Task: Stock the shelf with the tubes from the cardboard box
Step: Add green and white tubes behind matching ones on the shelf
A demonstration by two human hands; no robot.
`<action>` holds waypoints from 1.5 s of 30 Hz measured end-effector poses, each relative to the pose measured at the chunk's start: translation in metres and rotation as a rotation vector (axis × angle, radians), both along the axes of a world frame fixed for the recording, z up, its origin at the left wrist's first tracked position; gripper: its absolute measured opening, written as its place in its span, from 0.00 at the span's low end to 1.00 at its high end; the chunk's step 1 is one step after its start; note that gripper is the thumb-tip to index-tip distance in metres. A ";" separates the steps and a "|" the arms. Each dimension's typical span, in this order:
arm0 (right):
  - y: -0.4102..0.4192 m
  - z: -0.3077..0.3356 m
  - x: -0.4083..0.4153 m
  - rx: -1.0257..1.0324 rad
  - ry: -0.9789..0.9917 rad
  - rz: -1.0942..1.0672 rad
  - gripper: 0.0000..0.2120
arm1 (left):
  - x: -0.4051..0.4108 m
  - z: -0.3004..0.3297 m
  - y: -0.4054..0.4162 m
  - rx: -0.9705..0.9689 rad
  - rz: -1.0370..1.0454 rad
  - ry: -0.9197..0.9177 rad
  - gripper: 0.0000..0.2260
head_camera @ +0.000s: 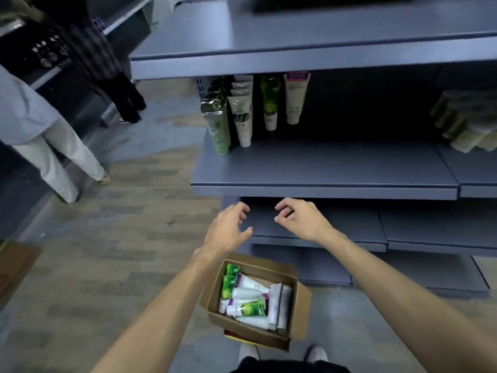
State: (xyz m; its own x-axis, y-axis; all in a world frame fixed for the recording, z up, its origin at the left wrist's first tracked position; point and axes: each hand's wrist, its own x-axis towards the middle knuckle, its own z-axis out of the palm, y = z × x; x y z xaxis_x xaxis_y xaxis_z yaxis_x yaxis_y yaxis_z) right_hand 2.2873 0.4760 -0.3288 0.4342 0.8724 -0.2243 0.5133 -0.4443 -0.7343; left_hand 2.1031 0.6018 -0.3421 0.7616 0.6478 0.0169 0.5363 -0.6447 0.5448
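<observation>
Left hand (228, 227): empty, fingers loosely curled, above the box.
Right hand (301, 219): empty, fingers loosely bent.
Brown cardboard box (269, 332): on the floor, holding green and white tubes (246, 308).
Blue-grey metal shelf (336, 170): upright tubes at its left; blurred pale packs, perhaps sachets, far right.

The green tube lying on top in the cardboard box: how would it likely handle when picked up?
The green tube probably squashes somewhat, being soft-walled like those on the shelf. Likely light. Stood on its narrow cap, it may tip.
</observation>
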 end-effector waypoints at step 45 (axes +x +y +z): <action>0.001 -0.259 -0.115 -0.600 0.128 -0.034 0.14 | -0.126 -0.287 0.002 -0.731 0.199 0.389 0.08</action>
State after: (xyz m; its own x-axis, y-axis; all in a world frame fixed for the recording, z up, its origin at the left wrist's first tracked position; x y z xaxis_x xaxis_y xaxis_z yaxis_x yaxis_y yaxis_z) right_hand 2.1720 0.4770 -0.5883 0.3969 0.5643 -0.7239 0.4161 -0.8136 -0.4060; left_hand 1.9769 0.6042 -0.6296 0.4977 0.5162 -0.6971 0.8375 -0.0768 0.5411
